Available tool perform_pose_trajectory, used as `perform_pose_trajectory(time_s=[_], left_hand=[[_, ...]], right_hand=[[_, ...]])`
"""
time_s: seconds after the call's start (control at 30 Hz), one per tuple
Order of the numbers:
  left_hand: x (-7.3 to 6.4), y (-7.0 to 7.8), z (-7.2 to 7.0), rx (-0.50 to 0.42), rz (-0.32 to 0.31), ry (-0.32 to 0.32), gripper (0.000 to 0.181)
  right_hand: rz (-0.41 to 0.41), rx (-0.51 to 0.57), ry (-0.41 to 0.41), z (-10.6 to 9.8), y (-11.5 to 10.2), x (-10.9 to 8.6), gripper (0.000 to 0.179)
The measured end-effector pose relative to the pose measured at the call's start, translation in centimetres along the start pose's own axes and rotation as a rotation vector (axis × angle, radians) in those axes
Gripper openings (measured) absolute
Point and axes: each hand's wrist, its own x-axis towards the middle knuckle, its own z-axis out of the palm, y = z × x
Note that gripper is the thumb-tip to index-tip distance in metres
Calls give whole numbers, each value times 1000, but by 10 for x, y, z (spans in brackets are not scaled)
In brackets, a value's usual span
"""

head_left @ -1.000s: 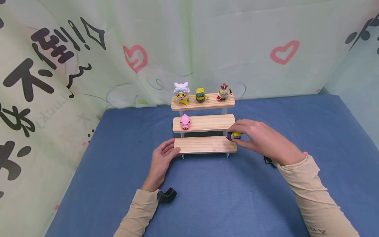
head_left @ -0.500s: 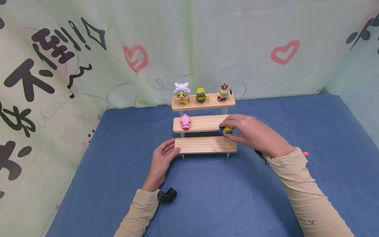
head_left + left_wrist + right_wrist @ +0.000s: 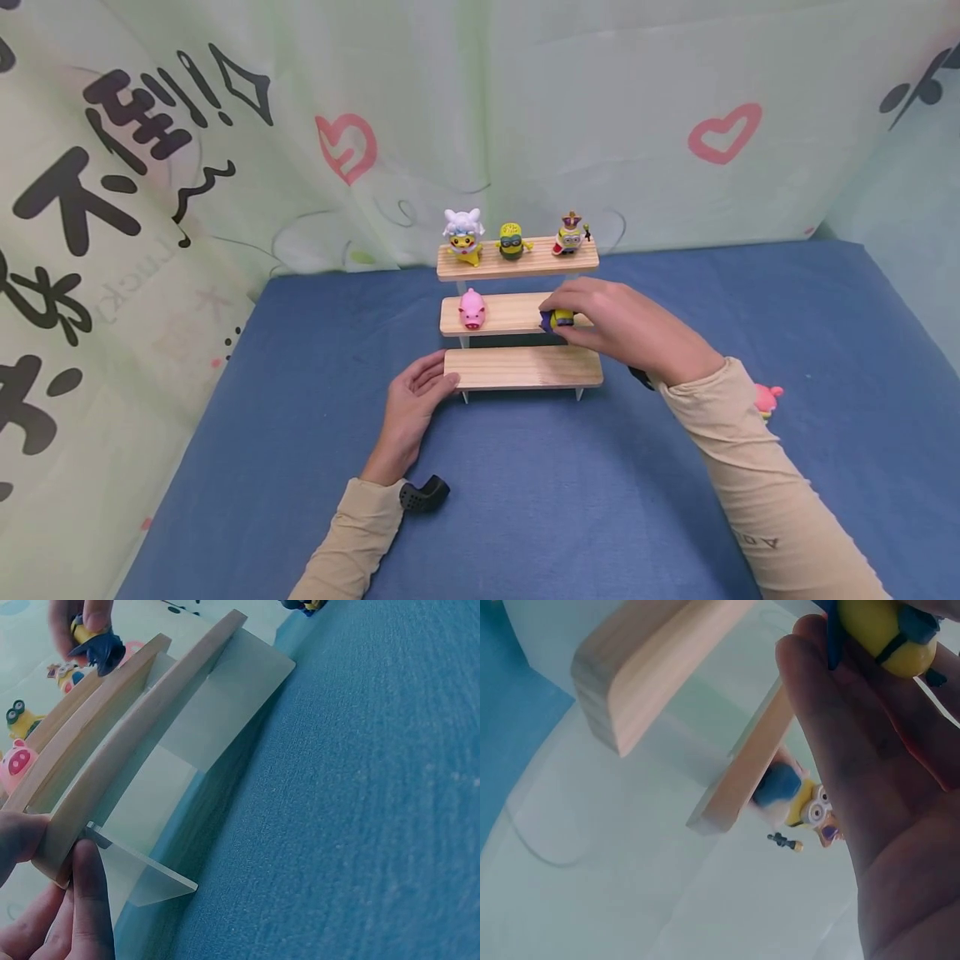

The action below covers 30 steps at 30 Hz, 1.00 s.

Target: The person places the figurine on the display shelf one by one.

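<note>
A three-tier wooden display stand (image 3: 525, 368) is on the blue cloth. My left hand (image 3: 408, 412) pinches the left end of its lowest board, thumb on top and fingers beneath. At the right half of the middle board, my right hand (image 3: 630, 329) grips a yellow and blue minion figurine (image 3: 562, 317), tipped on its side; whether it touches the board I cannot tell. A pink pig figurine (image 3: 472, 310) sits at that board's left end. Along the top board stand a white-hooded yellow figurine (image 3: 464, 239), a goggled minion (image 3: 511, 242) and a crowned minion (image 3: 569, 237).
To the right on the blue cloth (image 3: 525, 500), a pink figurine (image 3: 765, 400) lies partly behind the right sleeve. Another dark and yellow figurine (image 3: 304, 606) shows at the left wrist view's top edge. A printed curtain (image 3: 600, 125) hangs behind the stand.
My right hand has carried the minion figurine left and slightly up, from the stand's right edge to the middle board. More of the pink figurine shows. My left hand keeps its place.
</note>
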Motion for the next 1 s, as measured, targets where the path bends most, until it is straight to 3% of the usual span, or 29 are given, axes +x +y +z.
perform_pose_trajectory(time_s=[1.0], left_hand=[[3, -3, 0, -9, 0, -4, 48]], right_hand=[[-20, 32, -15, 13, 2, 39, 24]])
